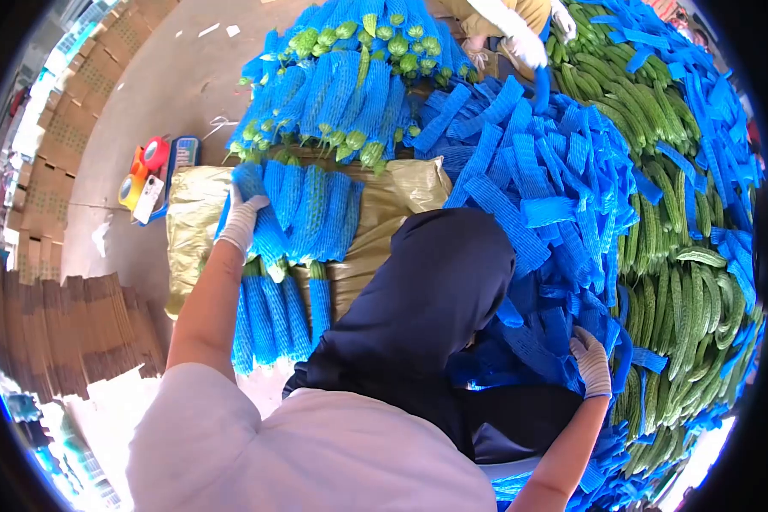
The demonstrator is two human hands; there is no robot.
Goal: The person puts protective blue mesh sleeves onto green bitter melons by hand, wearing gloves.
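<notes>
My left hand (244,224), in a white glove, is closed around a bitter gourd in a blue foam net sleeve (269,235) at the left end of a row. This row of sleeved gourds (320,213) lies on a gold-coloured plastic sack (375,200). On the right, my gloved right hand (590,363) rests at the edge of a heap of loose blue foam net sleeves (520,188). Its fingers are curled against a sleeve, partly hidden. Bare green bitter gourds (683,316) lie piled just beyond that hand.
More sleeved gourds (341,94) are stacked ahead, others (273,316) nearer my left side. Tape rolls (155,154), a phone (148,199) and a blue-framed item (183,154) lie on the floor. Flattened cardboard (68,328) stands left. Another person's white-gloved arm (516,34) reaches in ahead.
</notes>
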